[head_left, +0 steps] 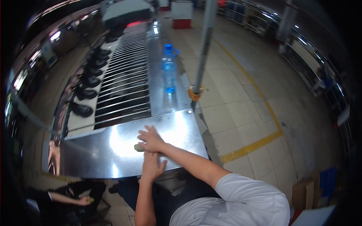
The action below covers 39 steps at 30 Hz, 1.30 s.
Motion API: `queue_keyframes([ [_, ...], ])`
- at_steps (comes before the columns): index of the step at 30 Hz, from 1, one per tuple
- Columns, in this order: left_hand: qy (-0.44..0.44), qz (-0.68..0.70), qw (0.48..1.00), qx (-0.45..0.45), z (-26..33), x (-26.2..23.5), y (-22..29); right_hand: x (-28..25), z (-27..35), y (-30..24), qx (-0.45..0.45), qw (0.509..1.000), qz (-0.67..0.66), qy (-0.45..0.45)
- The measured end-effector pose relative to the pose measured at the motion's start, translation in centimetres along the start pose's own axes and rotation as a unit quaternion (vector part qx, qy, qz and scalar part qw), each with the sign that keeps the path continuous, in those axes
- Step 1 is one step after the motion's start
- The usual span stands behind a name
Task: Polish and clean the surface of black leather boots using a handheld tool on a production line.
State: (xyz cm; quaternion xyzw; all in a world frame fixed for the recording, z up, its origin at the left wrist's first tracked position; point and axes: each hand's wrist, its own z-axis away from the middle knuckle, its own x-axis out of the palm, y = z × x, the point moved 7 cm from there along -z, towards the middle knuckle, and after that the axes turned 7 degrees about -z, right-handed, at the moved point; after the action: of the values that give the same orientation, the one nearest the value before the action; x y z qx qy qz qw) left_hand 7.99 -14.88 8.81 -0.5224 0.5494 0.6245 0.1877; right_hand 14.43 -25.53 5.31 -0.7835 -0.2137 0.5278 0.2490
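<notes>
Green piece (138, 148): partly covered by the right hand (151, 139); we could not tell its full shape, nor how firmly it was held.
Left hand (152, 167): fingers hidden at the tips beneath the right; we could not make out their grip.
Left forearm (146, 199): cut by the lower edge, as was the white shirt (241, 199).
Worktop (88, 154): near edge partly screened by the forearms.
Co-worker's hand (83, 201): held a small yellowish-green item (90, 200), too small for us to identify; the body faded into the dark rim.
Black shoes (97, 63): farther ones merged, and we could not count them.
Pole (203, 49): cut at the top edge.
Right-hand racks (305, 52): contents blurred.
</notes>
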Motion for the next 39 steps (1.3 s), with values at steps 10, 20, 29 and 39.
queue_keyframes([
  [10, 0.073, 0.023, 0.988, -0.133, 3.5, 0.8, -4.0, -1.4, 3.2, -2.9, -0.019, 0.946, -0.212, 0.245],
  [20, 0.25, 0.421, 0.866, -0.101, 4.8, -2.2, 0.1, -3.3, 7.5, -9.0, -0.013, 0.943, -0.288, 0.168],
  [29, 0.214, 0.203, 0.955, 0.015, 8.7, -7.4, 5.7, -2.8, 10.7, -16.0, -0.171, 0.839, -0.493, -0.155],
  [39, 0.189, 0.226, 0.955, -0.036, 9.9, -7.3, 5.1, 0.5, 12.1, -15.3, 0.068, 0.788, -0.581, -0.193],
])
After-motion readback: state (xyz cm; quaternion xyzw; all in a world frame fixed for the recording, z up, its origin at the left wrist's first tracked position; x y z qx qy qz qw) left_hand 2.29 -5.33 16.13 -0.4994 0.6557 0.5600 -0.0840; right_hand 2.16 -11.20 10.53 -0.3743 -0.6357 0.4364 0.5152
